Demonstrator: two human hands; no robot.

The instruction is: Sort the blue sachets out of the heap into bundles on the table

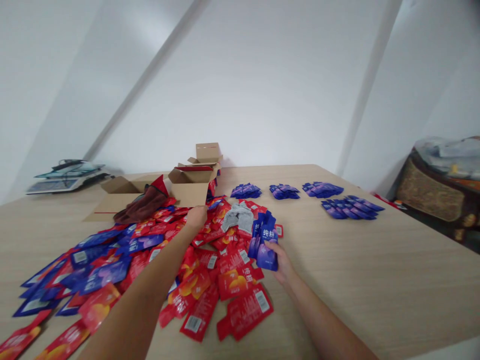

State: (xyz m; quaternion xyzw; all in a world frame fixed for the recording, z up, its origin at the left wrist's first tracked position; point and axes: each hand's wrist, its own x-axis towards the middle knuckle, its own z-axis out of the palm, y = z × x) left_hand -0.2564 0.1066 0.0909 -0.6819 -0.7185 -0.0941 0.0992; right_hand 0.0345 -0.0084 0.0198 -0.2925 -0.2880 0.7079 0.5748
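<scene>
My right hand (284,266) is closed around a few blue-purple pouches (267,257), held upright at the right edge of a heap of pouches. My left hand (196,218) reaches over the far part of the heap, just in front of an open cardboard box. Its fingers point away from me and are hidden, so what it grips, if anything, does not show. Under and around it lie many red pouches (234,275), with blue pouches (101,277) mixed in on the left. A grey cloth item (239,218) rests on the heap between my hands.
Several bunches of blue pouches lie along the right, the nearest bunch (350,207) fanned out. Behind the heap stand an open carton (191,192) and another box (108,205) with a brown cloth (140,205) beside it. A scale (67,181) sits far left.
</scene>
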